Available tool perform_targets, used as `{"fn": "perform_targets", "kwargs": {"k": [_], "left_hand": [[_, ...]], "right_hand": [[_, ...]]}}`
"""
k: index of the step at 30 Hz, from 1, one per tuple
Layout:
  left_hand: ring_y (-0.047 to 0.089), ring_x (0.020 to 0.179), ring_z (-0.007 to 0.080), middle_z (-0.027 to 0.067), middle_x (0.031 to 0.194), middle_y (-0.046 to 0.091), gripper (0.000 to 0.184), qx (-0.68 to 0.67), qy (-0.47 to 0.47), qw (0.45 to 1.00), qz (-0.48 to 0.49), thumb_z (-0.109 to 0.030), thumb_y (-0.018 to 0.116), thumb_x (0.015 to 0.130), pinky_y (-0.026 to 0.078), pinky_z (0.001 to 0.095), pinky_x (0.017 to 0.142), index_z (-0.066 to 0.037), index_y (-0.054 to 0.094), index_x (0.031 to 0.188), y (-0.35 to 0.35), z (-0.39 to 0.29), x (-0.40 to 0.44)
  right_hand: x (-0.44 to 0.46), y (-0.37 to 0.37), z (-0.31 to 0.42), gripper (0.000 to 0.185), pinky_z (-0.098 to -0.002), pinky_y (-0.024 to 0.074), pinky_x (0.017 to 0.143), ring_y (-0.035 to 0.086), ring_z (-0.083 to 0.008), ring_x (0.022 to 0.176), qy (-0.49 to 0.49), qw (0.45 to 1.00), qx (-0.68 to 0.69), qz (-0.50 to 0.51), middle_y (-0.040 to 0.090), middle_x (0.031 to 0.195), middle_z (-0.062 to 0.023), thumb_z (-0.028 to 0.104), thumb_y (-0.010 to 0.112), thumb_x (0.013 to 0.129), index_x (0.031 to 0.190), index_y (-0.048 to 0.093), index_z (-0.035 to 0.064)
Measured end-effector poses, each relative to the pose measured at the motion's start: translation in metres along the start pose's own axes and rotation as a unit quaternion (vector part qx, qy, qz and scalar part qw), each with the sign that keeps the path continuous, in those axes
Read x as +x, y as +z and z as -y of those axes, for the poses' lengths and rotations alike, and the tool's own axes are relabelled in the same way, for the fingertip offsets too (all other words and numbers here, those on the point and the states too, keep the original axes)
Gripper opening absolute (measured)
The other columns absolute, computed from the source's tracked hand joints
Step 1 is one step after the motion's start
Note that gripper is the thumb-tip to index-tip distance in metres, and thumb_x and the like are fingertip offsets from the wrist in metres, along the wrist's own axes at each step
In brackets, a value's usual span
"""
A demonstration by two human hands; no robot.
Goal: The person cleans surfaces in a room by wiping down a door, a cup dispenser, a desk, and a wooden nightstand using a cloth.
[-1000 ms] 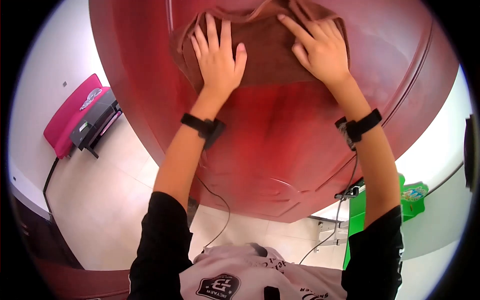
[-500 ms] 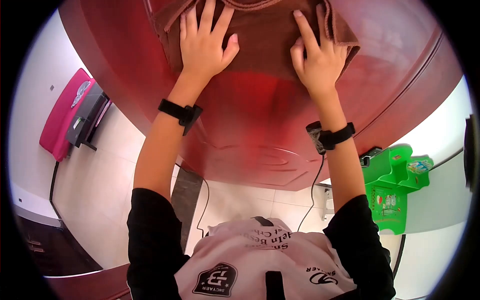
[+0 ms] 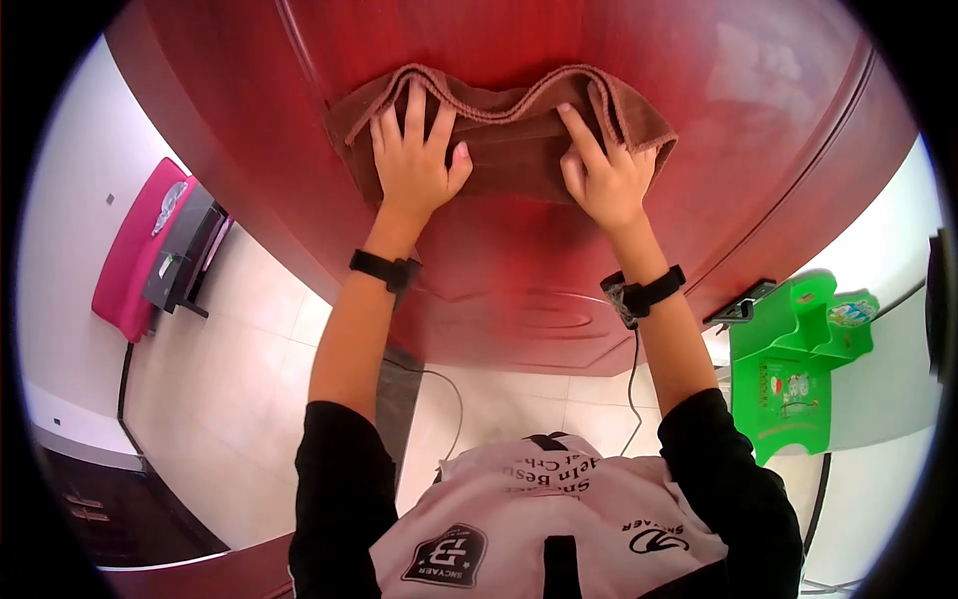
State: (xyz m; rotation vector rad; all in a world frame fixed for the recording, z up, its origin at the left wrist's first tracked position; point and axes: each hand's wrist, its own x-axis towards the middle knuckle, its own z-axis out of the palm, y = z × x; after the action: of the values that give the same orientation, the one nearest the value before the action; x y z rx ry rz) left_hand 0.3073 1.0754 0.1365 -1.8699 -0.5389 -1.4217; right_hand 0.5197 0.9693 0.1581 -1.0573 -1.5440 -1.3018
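Both of my hands rest on a brown cloth point(image 3: 509, 165) that lies on a glossy red wooden surface point(image 3: 499, 250). My left hand point(image 3: 414, 165) presses the cloth's left part with its fingers spread. On the right part lies my right hand point(image 3: 611, 180), index finger stretched out and thumb apart; some of its other fingertips are tucked under the cloth's fold. The far edge of the cloth is bunched up in a wavy fold. Each wrist wears a black strap with a small device.
A pink and grey seat point(image 3: 140, 250) stands by the wall at the left. At the right is a green plastic desk point(image 3: 793, 384), with a black object point(image 3: 740, 304) beside the red surface's edge. Thin cables hang near both forearms above the tiled floor point(image 3: 239, 369).
Against the earliest frame, the cloth and both hands appear lower in view, after being near the top edge half a second ago. The cloth's far edge now shows fully.
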Motion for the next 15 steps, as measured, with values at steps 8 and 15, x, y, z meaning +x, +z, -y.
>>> {"fn": "perform_targets", "kwargs": {"k": [8,15], "left_hand": [[0.047,0.097,0.0398,0.0195,0.130,0.048,0.039,0.008,-0.062,0.997,0.040,-0.034,0.054,0.074,0.037,0.0564,0.089,-0.009,0.062,0.104,0.011,-0.019,-0.079],[0.050,0.085,0.0322,0.0110,0.116,0.056,0.026,0.035,-0.037,0.994,0.097,-0.034,0.059,0.071,0.042,0.0500,0.080,-0.014,0.064,0.088,0.017,-0.043,-0.173]], "right_hand": [[-0.050,-0.003,0.018,0.046,-0.0438,0.0466,0.087,0.060,-0.0284,0.101,-0.004,0.993,0.070,0.093,0.062,0.114,-0.0118,0.014,0.065,0.067,0.113,0.067,0.0186],[-0.108,0.008,0.039,0.033,-0.0373,0.0529,0.073,0.065,-0.0245,0.089,-0.025,0.980,0.159,0.119,0.067,0.105,-0.0072,0.010,0.063,0.071,0.103,0.069,0.0139]]}}
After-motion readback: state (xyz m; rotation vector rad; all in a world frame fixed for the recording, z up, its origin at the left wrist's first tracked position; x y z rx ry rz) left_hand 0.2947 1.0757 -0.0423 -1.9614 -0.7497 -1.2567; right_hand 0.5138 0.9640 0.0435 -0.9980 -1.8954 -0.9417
